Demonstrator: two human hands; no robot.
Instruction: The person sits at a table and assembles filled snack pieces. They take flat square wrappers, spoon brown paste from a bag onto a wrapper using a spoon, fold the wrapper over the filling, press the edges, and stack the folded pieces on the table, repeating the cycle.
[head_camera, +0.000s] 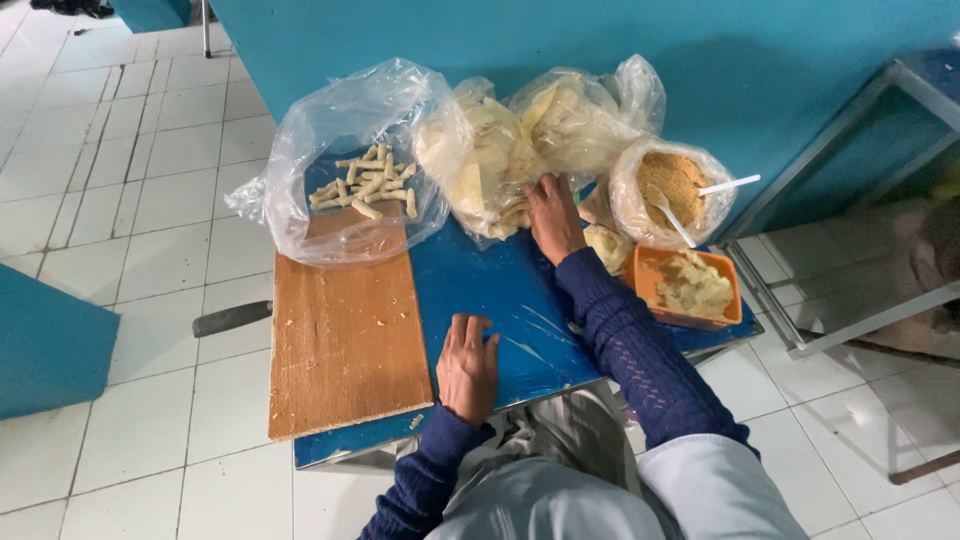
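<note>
The clear plastic bag of pale, flat dough sheets slumps at the far edge of the small blue table, its mouth facing the person. The right hand touches the bag's near right corner, fingers loosely spread, gripping nothing. The left hand lies flat, well nearer the person, beside the brown wooden board.

Glossy blue tabletop, matt rough wooden board, crinkly clear plastic bags.
</note>
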